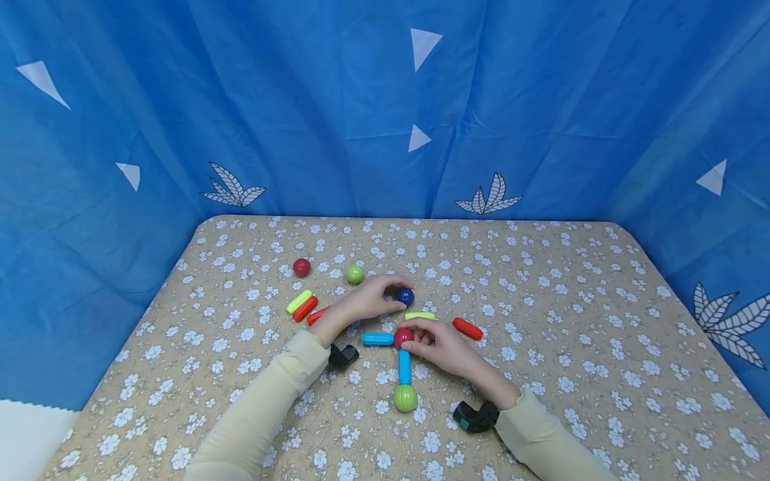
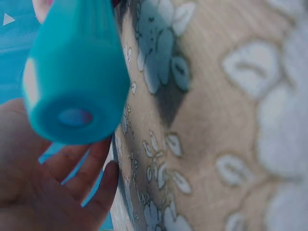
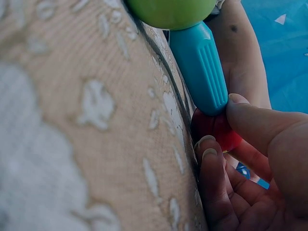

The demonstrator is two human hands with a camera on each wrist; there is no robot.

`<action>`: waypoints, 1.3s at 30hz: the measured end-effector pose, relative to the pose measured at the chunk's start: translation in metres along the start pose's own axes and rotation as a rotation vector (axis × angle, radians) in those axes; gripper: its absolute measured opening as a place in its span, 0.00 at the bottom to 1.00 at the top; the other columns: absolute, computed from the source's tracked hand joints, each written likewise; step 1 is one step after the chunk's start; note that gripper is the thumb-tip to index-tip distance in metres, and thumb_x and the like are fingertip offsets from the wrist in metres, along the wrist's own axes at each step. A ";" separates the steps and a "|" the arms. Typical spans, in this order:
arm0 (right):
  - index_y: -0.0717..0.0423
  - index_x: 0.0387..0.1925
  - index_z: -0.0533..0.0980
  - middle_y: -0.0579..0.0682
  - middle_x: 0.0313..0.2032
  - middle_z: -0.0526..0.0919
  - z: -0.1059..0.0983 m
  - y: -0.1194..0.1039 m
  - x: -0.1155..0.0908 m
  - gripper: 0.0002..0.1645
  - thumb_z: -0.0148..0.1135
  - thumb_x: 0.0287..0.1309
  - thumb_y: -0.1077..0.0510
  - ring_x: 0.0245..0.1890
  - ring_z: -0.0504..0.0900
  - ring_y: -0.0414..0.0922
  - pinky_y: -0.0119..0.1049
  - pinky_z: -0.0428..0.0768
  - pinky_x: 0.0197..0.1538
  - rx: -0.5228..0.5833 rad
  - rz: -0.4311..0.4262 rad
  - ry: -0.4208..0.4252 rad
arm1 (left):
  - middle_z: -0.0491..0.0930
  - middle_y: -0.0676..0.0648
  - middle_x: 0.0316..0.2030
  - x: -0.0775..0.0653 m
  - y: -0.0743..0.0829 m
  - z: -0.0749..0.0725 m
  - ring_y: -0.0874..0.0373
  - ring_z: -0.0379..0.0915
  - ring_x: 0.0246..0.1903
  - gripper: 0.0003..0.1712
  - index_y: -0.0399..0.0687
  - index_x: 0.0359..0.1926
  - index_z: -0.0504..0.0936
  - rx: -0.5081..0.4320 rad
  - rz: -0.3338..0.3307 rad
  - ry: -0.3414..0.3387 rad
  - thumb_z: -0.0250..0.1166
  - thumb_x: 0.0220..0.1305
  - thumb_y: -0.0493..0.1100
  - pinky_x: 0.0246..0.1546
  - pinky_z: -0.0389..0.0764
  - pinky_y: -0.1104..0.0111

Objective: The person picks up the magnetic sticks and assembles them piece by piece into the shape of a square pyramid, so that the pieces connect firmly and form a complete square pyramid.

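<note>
My right hand (image 1: 445,347) pinches a red ball (image 1: 402,337) between thumb and fingers. One blue stick (image 1: 405,367) joins that ball to a green ball (image 1: 406,398) nearer me. Another blue stick (image 1: 377,339) reaches left from the red ball. Just beyond, my left hand (image 1: 374,298) has thumb and forefinger around a dark blue ball (image 1: 406,296). In the left wrist view, a blue stick's hollow end (image 2: 74,118) covers part of the left hand. The right wrist view shows the thumb (image 3: 255,120) against the red ball at the stick's end.
A yellow-green stick (image 1: 420,315) and a red stick (image 1: 468,328) lie beyond the right hand. To the left are another yellow-green stick (image 1: 299,302), red sticks (image 1: 305,308), a red ball (image 1: 301,267) and a green ball (image 1: 355,274). A blue curtain (image 1: 361,100) surrounds the flowered tabletop.
</note>
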State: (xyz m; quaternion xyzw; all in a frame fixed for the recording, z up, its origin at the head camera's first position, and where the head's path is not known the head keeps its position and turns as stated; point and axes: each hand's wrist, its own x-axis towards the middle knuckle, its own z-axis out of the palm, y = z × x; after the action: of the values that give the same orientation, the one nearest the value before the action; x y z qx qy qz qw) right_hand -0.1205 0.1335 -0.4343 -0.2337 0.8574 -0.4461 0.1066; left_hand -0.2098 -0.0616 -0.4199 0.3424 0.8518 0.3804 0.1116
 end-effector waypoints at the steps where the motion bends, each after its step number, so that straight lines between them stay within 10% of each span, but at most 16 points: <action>1: 0.53 0.51 0.77 0.42 0.27 0.74 0.000 0.000 0.000 0.19 0.64 0.59 0.53 0.24 0.72 0.40 0.32 0.74 0.28 0.000 0.004 0.000 | 0.77 0.46 0.50 -0.002 0.000 0.000 0.55 0.71 0.50 0.22 0.42 0.54 0.76 -0.008 -0.011 0.020 0.67 0.58 0.36 0.51 0.71 0.66; 10: 0.53 0.51 0.77 0.42 0.27 0.74 0.001 0.001 0.000 0.19 0.63 0.59 0.52 0.24 0.72 0.40 0.32 0.73 0.27 -0.005 -0.001 -0.002 | 0.74 0.46 0.50 -0.041 0.006 -0.008 0.54 0.73 0.44 0.25 0.44 0.57 0.75 -0.090 -0.056 0.224 0.67 0.58 0.38 0.44 0.76 0.65; 22: 0.52 0.51 0.78 0.42 0.27 0.74 0.000 -0.001 0.000 0.19 0.64 0.58 0.53 0.24 0.71 0.41 0.32 0.72 0.26 -0.006 0.021 0.011 | 0.78 0.51 0.35 -0.112 0.028 -0.011 0.58 0.74 0.34 0.20 0.42 0.48 0.78 -0.203 -0.213 0.317 0.71 0.54 0.42 0.35 0.79 0.68; 39: 0.52 0.53 0.76 0.42 0.28 0.74 -0.005 0.002 0.001 0.20 0.62 0.60 0.54 0.24 0.71 0.40 0.31 0.72 0.27 0.010 -0.019 -0.047 | 0.77 0.47 0.39 -0.126 0.023 0.001 0.56 0.76 0.38 0.20 0.40 0.47 0.77 -0.192 -0.246 0.228 0.71 0.51 0.33 0.39 0.79 0.70</action>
State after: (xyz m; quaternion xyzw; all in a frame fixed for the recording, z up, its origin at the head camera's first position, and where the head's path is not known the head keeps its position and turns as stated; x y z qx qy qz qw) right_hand -0.1237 0.1380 -0.4330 -0.2518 0.8501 -0.4457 0.1236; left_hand -0.1048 -0.1343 -0.4125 0.1779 0.8542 0.4798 0.0923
